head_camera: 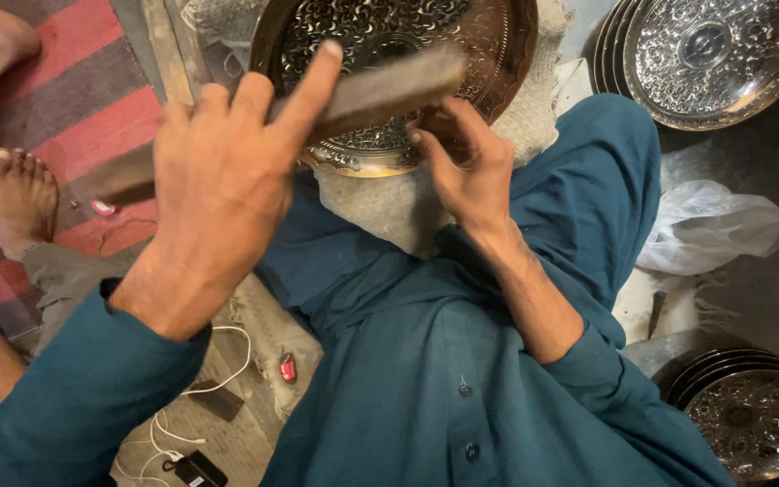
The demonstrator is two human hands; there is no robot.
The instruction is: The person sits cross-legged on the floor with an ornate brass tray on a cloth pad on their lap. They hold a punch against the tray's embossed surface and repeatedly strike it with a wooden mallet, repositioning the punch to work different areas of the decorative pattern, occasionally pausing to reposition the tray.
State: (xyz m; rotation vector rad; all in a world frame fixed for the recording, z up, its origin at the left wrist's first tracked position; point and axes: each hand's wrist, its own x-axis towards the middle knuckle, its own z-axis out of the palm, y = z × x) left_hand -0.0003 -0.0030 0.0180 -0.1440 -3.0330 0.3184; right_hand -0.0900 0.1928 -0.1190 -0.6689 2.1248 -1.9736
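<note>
The left hand [218, 194] grips a long, flat, dark wooden bar [380, 90], fingers wrapped round its near part with the index finger pointing up. The bar's long axis runs from lower left to upper right, crossing above the round embossed brass tray [498, 54] that rests on coarse sackcloth [380, 203] over the lap. The right hand [466, 162] is nearer the tray, its curled fingers pressing the ornate rim, seemingly pinching something small I cannot make out.

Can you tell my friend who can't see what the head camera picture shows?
A person's left hand holds a flat dark bar over an engraved metal tray, and the right hand touches the tray's rim. Stacked shiny trays sit nearby.
</note>
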